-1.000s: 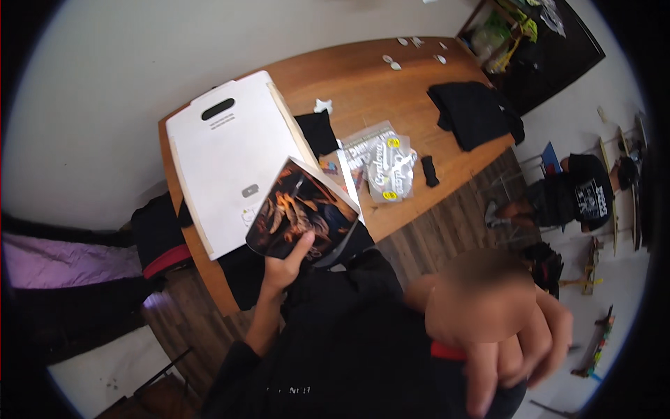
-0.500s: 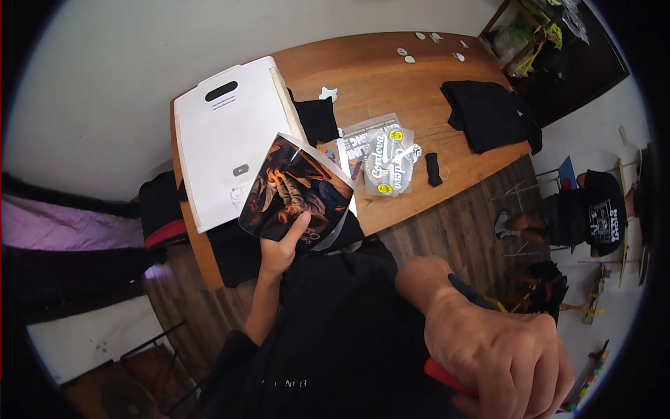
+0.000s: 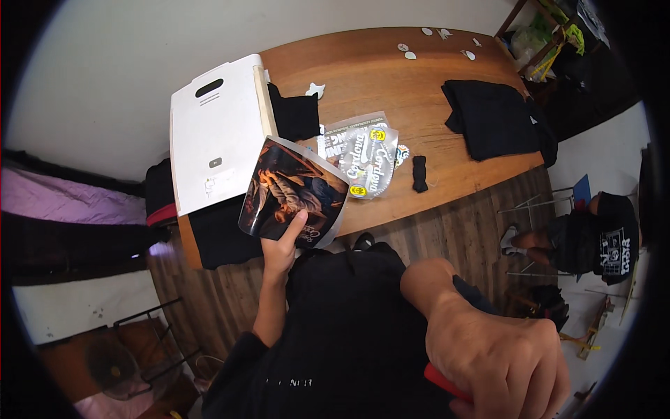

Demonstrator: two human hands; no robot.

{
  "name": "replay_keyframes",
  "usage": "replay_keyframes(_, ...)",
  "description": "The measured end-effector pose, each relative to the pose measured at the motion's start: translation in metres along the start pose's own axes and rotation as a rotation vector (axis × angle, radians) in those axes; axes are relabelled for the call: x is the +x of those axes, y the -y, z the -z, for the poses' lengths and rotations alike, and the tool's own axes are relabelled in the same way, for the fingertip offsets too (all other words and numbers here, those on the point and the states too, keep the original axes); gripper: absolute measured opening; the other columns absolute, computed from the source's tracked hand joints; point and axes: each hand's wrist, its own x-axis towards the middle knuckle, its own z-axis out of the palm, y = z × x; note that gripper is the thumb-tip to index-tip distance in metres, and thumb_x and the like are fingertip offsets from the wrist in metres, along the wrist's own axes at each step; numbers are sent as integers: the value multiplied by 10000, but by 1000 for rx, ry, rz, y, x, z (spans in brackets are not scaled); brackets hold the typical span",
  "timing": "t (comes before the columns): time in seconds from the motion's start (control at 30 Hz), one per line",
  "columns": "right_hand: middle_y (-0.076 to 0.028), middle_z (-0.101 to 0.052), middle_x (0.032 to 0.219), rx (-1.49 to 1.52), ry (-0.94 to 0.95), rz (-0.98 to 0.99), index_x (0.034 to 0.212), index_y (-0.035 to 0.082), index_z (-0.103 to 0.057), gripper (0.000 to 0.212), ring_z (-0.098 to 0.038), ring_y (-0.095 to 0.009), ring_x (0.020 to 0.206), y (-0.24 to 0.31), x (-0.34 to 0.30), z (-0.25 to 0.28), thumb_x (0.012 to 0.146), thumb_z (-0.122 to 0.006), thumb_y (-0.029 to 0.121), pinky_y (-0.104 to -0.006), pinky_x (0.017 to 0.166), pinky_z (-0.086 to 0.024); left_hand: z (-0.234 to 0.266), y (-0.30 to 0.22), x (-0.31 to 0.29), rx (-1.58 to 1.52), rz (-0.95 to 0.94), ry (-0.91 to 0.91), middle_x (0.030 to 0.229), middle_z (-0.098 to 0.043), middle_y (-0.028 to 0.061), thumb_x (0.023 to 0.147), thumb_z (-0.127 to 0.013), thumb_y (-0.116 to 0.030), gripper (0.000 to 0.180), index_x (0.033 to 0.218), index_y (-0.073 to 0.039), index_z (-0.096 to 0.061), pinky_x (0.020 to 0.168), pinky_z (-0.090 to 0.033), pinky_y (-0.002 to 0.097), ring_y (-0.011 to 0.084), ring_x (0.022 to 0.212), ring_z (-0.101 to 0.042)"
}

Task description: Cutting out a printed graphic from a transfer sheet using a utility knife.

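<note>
My left hand [image 3: 281, 250] pinches the lower edge of a glossy printed film sheet [image 3: 283, 185], thumb on its face. The sheet carries a dark picture with clear margins and bows slightly, held over the table's front edge. Close to the camera at the lower right, my right hand [image 3: 499, 359] is closed in a fist around a red object [image 3: 447, 384]. Only a short red part of it shows, so its kind is hidden. Beyond the left hand lie clear sheets with white and yellow round prints [image 3: 373, 160], overlapping a grey lettered sheet [image 3: 338, 142].
On the wooden table [image 3: 363, 70] stands a large white panel [image 3: 220, 140] with an oval slot. Black cloth [image 3: 296, 115] lies beside it; folded black garments [image 3: 488, 119] lie at right. A small black bundle [image 3: 419, 173] and paper cutouts [image 3: 410, 55] lie about. A person [image 3: 607, 234] sits at far right.
The whole view has shifted a little, with the white panel and sheets further left. The film sheet tilts slightly differently in my left hand. My right hand keeps its grip on the red object.
</note>
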Motion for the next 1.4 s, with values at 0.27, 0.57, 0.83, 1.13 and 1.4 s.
replay_keyframes(0.27, -120, -522, 592, 119, -31, -195, 733, -25, -590, 110, -539, -234, 554, 54, 0, 21, 768, -513, -96, -403, 707, -538, -31, 19, -20, 80, -46, -165, 1050, -616, 78, 833, -621, 13, 232, 1058, 60, -592, 857, -438, 269, 144, 954, -574)
replay_keyframes(0.57, -43, -479, 864, -752, -519, -686, 966, 37, -489, 336, -469, -105, 723, 43, -122, 55, 907, -545, 363, -255, 642, -391, -34, 0, -34, -141, -28, -209, 1059, -615, 95, 803, -618, 60, 302, 1101, 54, -566, 867, -453, 282, 165, 962, -593)
replay_keyframes(0.83, 1, -518, 803, -442, -924, -1045, 1149, 8, -473, 301, -449, -45, 614, 14, -184, 64, 885, -594, 89, -184, 562, -356, -14, -19, -29, -341, 6, -95, 1112, -584, 108, 809, -572, 94, 377, 1175, 45, -502, 899, -452, 311, 195, 1016, -581)
replay_keyframes(1.13, 10, -540, 760, -1055, -767, -1045, 1033, -5, -541, 174, -507, -40, 679, -56, -164, 59, 872, -596, 27, -177, 615, -398, 51, -37, -10, -11, 5, 201, 1100, -596, 125, 844, -588, 7, 345, 1175, 57, -501, 863, -468, 299, 192, 985, -593)
replay_keyframes(1.4, 5, -507, 672, -1001, -850, -922, 1022, 5, -533, 135, -387, -23, 515, -117, -158, 57, 918, -540, 91, -171, 458, -280, 83, -79, 11, -104, 114, 260, 1018, -580, 230, 869, -518, 36, 302, 1145, 125, -432, 648, -605, 415, 365, 790, -661)
